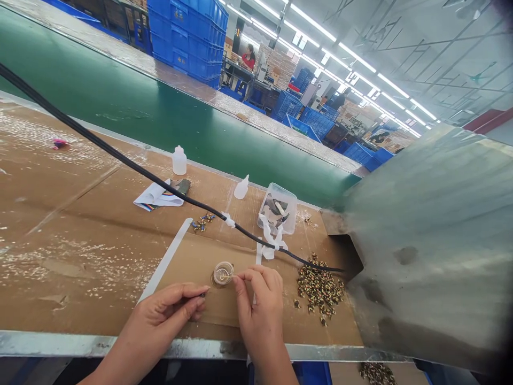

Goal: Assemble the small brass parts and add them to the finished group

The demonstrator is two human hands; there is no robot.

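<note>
My left hand (pixel 170 313) pinches a small dark piece (pixel 203 294) between thumb and forefinger; most of it is hidden by the fingertips. In my right hand (pixel 260 299) is a thin pale stick (pixel 230 276), held between thumb and forefinger, its far end over or inside a small clear round cup (pixel 219 280). The cup stands on a cardboard sheet (pixel 192 262) just beyond both hands. To the right of my right hand lies a heap of small black-and-yellow pieces (pixel 320 286). A few blue-and-yellow pieces (pixel 203 221) are scattered beyond the cup.
A black cable (pixel 132 170) crosses above the bench. Two white bottles (pixel 179 161), a folded paper (pixel 160 196) and a clear tub (pixel 292 214) stand farther back. A green conveyor belt (pixel 180 115) runs behind. A metal panel (pixel 425 246) bounds the right side.
</note>
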